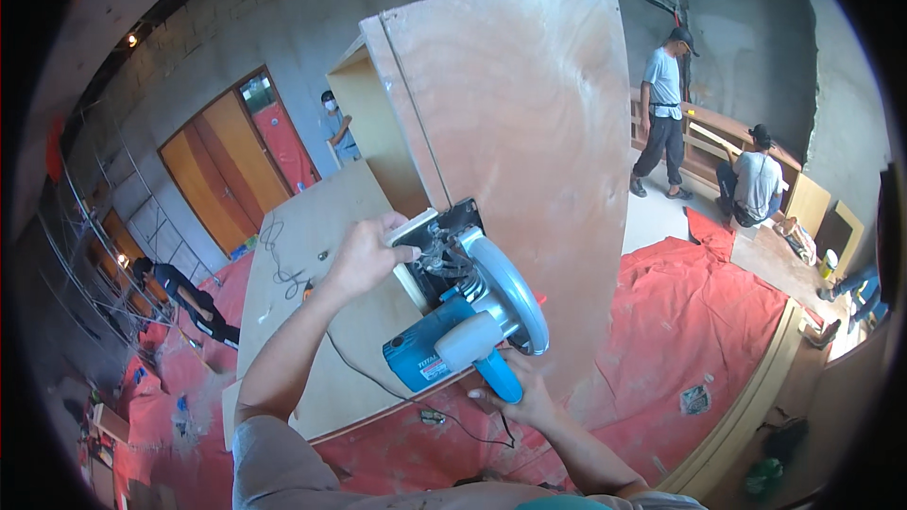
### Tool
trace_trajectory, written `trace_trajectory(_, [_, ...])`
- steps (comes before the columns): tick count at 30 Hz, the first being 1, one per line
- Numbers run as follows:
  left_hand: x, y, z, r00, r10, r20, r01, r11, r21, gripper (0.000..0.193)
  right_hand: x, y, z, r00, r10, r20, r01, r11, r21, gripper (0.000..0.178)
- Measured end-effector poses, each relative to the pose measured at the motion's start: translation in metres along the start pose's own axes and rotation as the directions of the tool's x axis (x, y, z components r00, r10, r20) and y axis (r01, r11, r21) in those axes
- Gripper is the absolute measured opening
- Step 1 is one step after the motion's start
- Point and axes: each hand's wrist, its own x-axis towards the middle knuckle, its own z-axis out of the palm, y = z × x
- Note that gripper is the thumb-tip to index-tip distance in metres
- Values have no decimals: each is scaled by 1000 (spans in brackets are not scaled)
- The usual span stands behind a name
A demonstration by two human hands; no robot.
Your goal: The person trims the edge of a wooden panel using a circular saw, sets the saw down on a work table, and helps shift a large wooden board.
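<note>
A blue and silver circular saw (515,297) rests with its dark base plate (463,217) on a large upright plywood panel (539,123). My right hand (529,392) is closed around its blue rear handle. My left hand (370,250) is closed on a pale wood strip (413,227) along the plate's left edge, its thumb lying over toward the plate. A narrow straight cut (411,99) runs from the panel's top edge down to the saw. The blade is hidden beneath the guard. A dark power cord (364,376) trails below the saw.
A plywood sheet (283,293) lies left of the panel, with a coiled cable on it. Red sheeting (690,321) covers the floor. Several people are nearby: one standing (664,85) and one seated (756,179) at right, others at left. Scaffolding (142,198) stands far left.
</note>
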Motion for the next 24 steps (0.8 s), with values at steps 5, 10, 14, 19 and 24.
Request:
trace_trajectory(5, [1,-5,5,1000,28,-12,-28,999,-20,37,0,8,0,991,-136,-8,135,989,-59,44])
trace_trajectory(10, [2,-7,4,1000,25,-15,-25,999,-31,40,1,7,1,996,-76,-34,75,996,-48,38])
trace_trajectory(14, [3,2,1,1000,-22,-6,21,999,-29,40,2,10,-2,995,-94,-38,92,995,-47,37])
trace_trajectory(19, [14,-16,4,999,26,-23,-25,999,33,39,10,6,-6,990,-142,-24,139,984,-109,36])
trace_trajectory(24, [25,-47,25,997,-51,58,61,981,-184,36,7,-18,-21,999,10,41,-11,1000,25,38])
